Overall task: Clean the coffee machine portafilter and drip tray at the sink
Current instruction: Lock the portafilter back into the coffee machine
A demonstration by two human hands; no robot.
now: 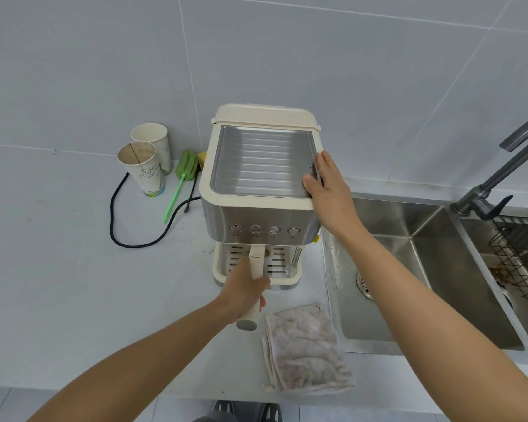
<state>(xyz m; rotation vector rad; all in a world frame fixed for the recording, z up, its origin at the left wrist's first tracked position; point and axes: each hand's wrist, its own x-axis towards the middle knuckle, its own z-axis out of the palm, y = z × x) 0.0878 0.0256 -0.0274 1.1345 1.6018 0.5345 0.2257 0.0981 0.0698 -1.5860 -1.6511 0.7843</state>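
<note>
My left hand is curled fully round the cream handle of the portafilter, which points straight back toward me from under the front of the coffee machine; the handle's butt end sticks out below my fist, and its head is hidden under the machine's front, so I cannot tell whether it is locked in. My right hand lies flat on the machine's top right edge, fingers straight and holding nothing, with the thumb resting on the ribbed metal top plate. Just beyond my left knuckles sits the slotted drip tray, in place at the base of the machine. Just right of my left hand, on the counter, lies a folded, stained cloth; further right, below my right forearm, is the steel sink, with a dark tap and a wire rack over its far basin. Well to the left of my left hand stand two paper cups, a green brush beside them and a black cable looping across the counter.
</note>
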